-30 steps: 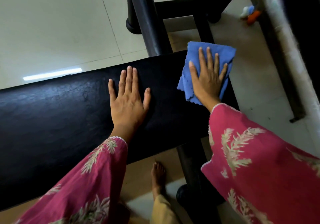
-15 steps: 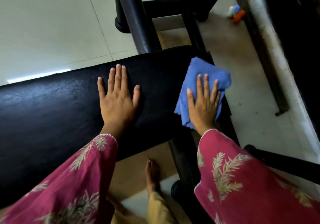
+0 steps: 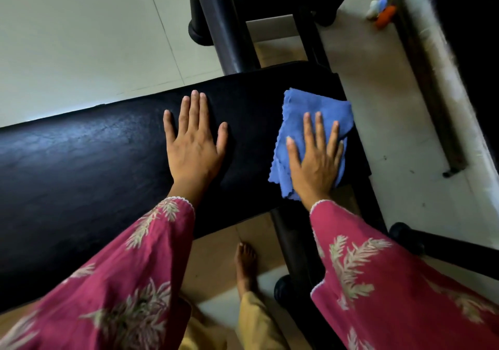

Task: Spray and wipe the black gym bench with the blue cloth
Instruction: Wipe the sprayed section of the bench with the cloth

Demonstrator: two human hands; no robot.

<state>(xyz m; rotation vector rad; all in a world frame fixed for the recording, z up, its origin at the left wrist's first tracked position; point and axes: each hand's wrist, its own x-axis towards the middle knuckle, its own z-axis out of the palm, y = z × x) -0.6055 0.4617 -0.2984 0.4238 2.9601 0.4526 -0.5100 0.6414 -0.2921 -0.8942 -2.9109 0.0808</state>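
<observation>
Stretching across the whole view from left to right, the long black padded gym bench with cracked leather-like cover [image 3: 81, 166] is taking the weight of both hands. Its right end is finishing just beyond the cloth, and below that end the black metal tube frame [image 3: 294, 244] is standing on the pale tiled floor [image 3: 81, 39].

The folded blue microfibre cloth with scalloped edges [image 3: 313, 122] is lying on the right end of the pad, very near the corner. The right hand [image 3: 316, 160] is pressing flat on it with the fingers spread and extended, not clenched, so the cloth is only pinned under the palm, not gripped. The left hand [image 3: 194, 144] is resting flat on the bare pad just beside it, fingers also released and holding nothing.

I am judging that the main risk is at the edge: if the right hand is pushing more to the right, the cloth can slide off the end and fall to the floor, because nothing is clamping it. The loose folded layers can also bunch under the palm and leave streaks. The small orange and white object [image 3: 380, 12] on the floor is lying well apart, and I cannot tell what it is.
</observation>
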